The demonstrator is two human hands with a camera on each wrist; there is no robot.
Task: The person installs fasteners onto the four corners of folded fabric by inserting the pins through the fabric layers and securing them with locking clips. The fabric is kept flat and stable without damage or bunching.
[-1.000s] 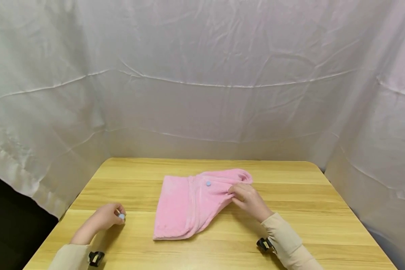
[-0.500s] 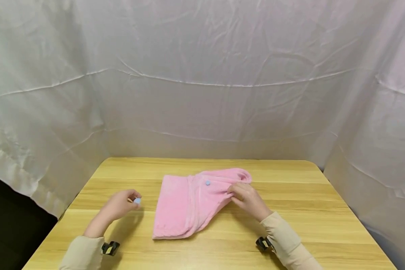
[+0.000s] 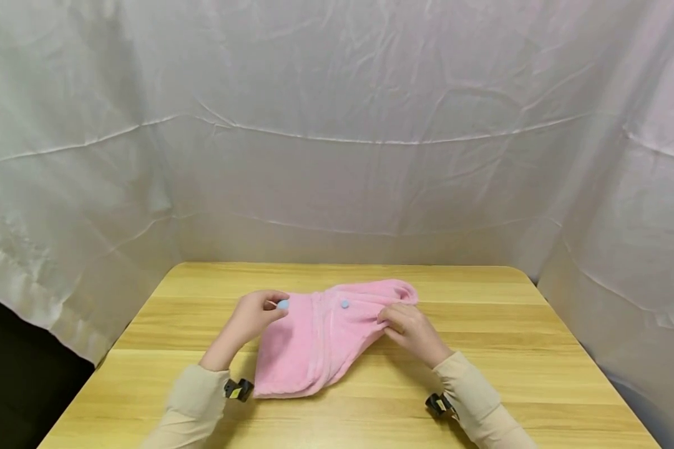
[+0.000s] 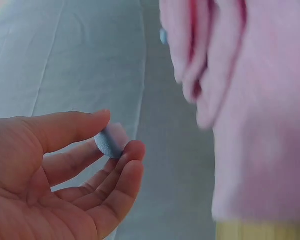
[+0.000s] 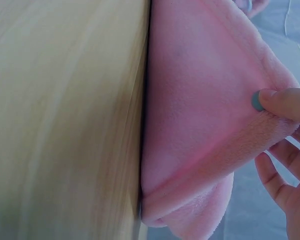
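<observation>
A pink plush cloth (image 3: 289,362), folded and gathered toward its right end, lies on the table. My left hand (image 3: 251,316) pinches a small light-blue domed button-like piece (image 4: 108,145) between thumb and fingers; a pale, translucent part shows on its far side. In the head view this hand overlaps the cloth's upper left corner. My right hand (image 3: 415,333) pinches the cloth's right edge, drawing it into creases. Under the right thumb shows another round blue piece (image 5: 257,101) against the cloth. One more blue disc (image 3: 345,304) sits on the cloth near its top middle.
The wooden table (image 3: 511,349) has rounded back corners. White-grey curtains (image 3: 337,187) hang behind it and on both sides. Small black devices hang at the left cuff (image 3: 239,390) and the right cuff (image 3: 439,404). A dark area (image 3: 22,362) lies beyond the left edge.
My left hand has moved right and away from me, from the table's left part to the cloth's upper left corner, carrying the blue button-like piece. My right hand keeps its hold on the cloth.
</observation>
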